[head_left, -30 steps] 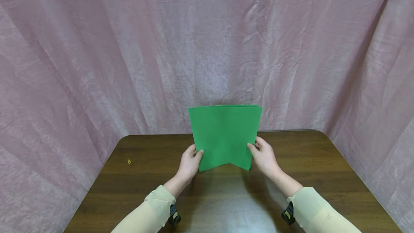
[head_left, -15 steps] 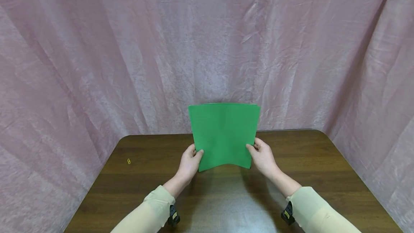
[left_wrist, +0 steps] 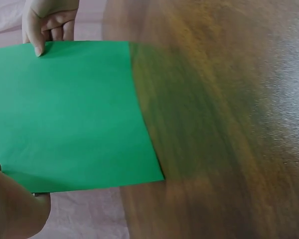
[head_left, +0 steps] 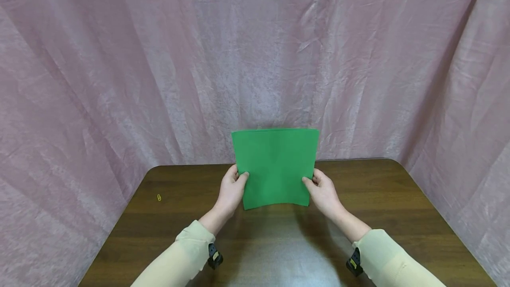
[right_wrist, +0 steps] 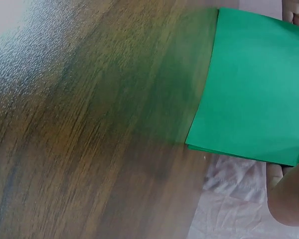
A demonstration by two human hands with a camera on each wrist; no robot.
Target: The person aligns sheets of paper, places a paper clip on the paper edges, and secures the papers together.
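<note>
A small stack of green paper sheets [head_left: 276, 163] is held up over the table, its lower edge bowed. My left hand [head_left: 231, 189] pinches the left side, thumb in front and fingers behind. On the right side, a little lower, my right hand [head_left: 323, 193] grips it the same way. In the left wrist view the green paper [left_wrist: 74, 114] spans between both hands. At its lower corner in the right wrist view, the paper [right_wrist: 254, 84] shows more than one layer. The fingers behind the sheets are mostly hidden.
A yellow paper clip [head_left: 159, 197] lies at the left of the brown wooden table [head_left: 179, 220]. Pink curtains [head_left: 255, 56] hang behind the table's far edge and along its sides.
My left hand has slid up along the left side of the paper. The sheets' edges line up more closely, and the right side has shifted slightly left.
</note>
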